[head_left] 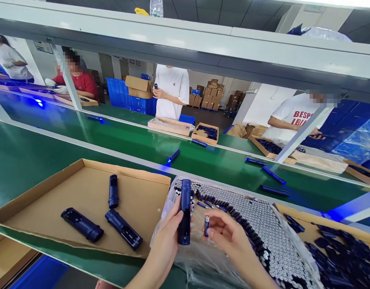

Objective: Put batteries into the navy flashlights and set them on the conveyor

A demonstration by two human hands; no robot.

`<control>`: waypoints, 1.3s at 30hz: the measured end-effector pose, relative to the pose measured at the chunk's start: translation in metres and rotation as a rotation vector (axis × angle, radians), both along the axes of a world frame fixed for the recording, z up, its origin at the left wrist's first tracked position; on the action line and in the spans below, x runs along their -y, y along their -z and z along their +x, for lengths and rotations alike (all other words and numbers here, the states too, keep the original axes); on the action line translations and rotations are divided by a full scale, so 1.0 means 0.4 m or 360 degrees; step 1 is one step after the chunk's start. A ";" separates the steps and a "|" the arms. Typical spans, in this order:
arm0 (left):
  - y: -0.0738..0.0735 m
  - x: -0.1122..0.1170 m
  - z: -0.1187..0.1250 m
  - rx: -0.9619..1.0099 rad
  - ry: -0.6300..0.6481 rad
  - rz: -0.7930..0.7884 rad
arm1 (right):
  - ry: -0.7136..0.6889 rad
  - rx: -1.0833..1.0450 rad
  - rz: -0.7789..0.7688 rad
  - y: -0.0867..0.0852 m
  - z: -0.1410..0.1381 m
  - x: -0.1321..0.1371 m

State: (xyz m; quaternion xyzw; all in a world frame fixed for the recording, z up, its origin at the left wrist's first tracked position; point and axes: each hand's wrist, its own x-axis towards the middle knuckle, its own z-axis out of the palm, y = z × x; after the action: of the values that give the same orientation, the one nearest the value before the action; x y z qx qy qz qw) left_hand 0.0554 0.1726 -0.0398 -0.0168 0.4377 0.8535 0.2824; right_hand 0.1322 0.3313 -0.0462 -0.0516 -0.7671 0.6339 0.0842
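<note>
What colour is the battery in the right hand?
The battery is blue and silver, best in the head view.

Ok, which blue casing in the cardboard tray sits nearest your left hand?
The lower-right casing, closest to the left hand; the top casing and far-left casing lie farther away.

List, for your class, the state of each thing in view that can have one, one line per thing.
Left hand: gripping a dark blue flashlight upright
Right hand: pinching a battery upright
Cardboard tray: open, three flashlights lying in it
Plastic-lined box: open, mostly filled with batteries standing on end
Loose flashlight: lying on the green conveyor belt, lit at one end
</note>
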 end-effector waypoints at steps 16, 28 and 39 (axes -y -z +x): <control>-0.001 -0.024 0.028 0.0089 0.0004 0.0039 | 0.0424 -0.1294 0.1377 -0.022 -0.007 0.081; -0.006 -0.030 0.027 0.0200 0.0099 -0.0043 | 0.0229 -0.1085 0.1363 -0.006 0.006 0.098; -0.002 -0.015 0.013 -0.0647 0.0498 -0.0757 | 0.0199 0.0295 0.1075 0.023 -0.150 -0.100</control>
State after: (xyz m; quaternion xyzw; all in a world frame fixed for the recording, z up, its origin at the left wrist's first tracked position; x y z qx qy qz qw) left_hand 0.0604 0.1785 -0.0391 0.1554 0.6687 0.6599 0.3052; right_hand 0.0720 0.3712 -0.0556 -0.1248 -0.9331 0.3308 0.0652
